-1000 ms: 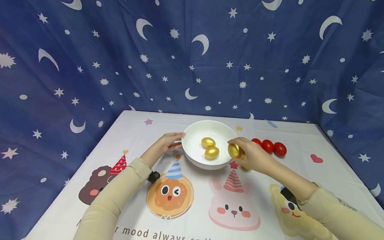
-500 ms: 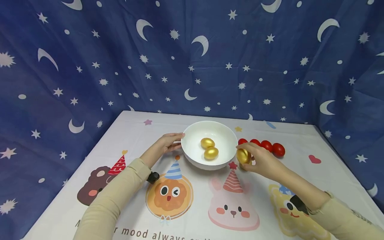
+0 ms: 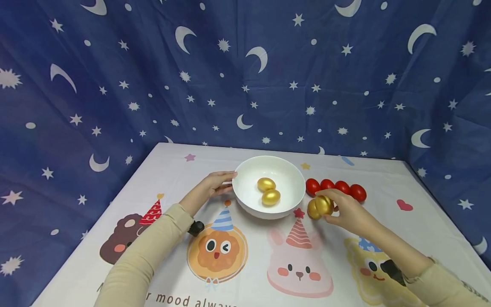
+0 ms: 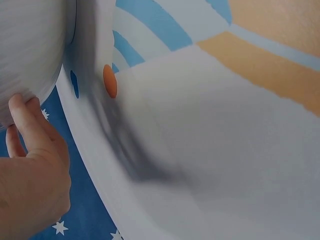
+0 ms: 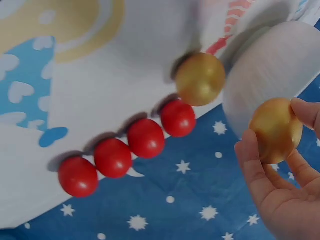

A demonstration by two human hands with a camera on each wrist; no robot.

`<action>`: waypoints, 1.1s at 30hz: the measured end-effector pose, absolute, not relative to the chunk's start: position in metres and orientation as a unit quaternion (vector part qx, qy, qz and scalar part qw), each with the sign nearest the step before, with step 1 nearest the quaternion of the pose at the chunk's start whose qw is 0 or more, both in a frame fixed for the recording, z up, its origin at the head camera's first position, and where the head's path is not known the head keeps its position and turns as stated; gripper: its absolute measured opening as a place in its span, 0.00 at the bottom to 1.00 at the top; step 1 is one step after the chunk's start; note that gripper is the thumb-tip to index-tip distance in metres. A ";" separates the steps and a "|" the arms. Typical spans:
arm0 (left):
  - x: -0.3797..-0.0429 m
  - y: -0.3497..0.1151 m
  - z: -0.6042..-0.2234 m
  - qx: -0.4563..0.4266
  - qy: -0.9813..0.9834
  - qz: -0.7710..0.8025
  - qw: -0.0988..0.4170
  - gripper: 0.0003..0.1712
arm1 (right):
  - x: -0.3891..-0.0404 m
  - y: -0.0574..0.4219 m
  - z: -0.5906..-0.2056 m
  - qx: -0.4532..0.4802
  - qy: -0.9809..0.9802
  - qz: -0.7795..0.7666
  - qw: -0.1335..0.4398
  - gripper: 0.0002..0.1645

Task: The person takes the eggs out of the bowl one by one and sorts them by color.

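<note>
I see the right hand (image 3: pixel 348 212) pinching a golden egg (image 3: pixel 325 204), bowl's (image 3: pixel 285 179) four o'clock; gently now, left hand (image 3: pixel 214 183) straight-fingered against nine

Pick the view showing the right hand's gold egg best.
Right wrist: the held egg looks large, mostly uncovered and apart from the gold table egg. Head: smaller, overlapping that table egg, partly covered by the right hand. Left wrist: not visible.
</note>
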State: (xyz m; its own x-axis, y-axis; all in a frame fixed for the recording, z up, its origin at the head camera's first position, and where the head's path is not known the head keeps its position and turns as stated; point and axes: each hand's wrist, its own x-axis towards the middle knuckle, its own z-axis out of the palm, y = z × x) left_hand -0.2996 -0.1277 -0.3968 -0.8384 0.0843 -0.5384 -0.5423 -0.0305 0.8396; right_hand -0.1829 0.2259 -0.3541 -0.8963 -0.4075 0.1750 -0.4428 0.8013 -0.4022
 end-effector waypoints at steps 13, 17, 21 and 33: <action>-0.301 -0.126 -0.397 -0.175 0.657 0.698 0.224 0.28 | -0.186 0.257 -0.370 0.194 -0.952 0.233 0.036 0.34; -0.300 -0.126 -0.397 -0.167 0.662 0.696 0.224 0.29 | -0.187 0.261 -0.371 0.180 -0.956 0.231 0.027 0.34; -0.299 -0.128 -0.399 -0.163 0.665 0.693 0.228 0.29 | -0.190 0.264 -0.376 0.182 -0.955 0.231 0.019 0.33; -0.301 -0.128 -0.397 -0.165 0.662 0.695 0.228 0.28 | -0.209 0.272 -0.396 0.195 -0.953 0.234 0.000 0.31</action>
State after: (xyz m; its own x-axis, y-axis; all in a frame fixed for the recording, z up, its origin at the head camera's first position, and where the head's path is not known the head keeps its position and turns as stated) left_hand -0.3008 -0.1275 -0.3969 -0.8419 0.0980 -0.5306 -0.5348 -0.0207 0.8447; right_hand -0.2088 0.2725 -0.3962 -0.9243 -0.3707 0.0904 -0.3705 0.8152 -0.4451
